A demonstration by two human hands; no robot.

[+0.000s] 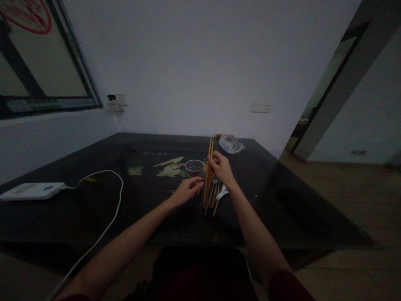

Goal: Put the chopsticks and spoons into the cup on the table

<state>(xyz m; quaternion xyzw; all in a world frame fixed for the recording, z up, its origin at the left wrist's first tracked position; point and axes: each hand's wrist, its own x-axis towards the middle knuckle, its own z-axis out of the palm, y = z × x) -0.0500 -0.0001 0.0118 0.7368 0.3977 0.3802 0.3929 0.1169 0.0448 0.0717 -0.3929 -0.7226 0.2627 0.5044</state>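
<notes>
My right hand (221, 168) is closed around a bundle of long wooden chopsticks (209, 155), held nearly upright with their lower ends on the dark table (94, 200). My left hand (187, 190) reaches in from the left, fingers curled, its fingertips touching the lower part of the chopsticks. Under my right hand lie a metal spoon (212, 190), a white spoon (223, 192) and more wooden sticks (216, 205). A small clear round cup (194, 167) stands just left of the chopsticks.
A crumpled clear plastic bag (231, 144) lies at the table's far edge. A white device (31, 190) with a white cable (116, 196) sits at the left. A window is on the left wall, a doorway at the right.
</notes>
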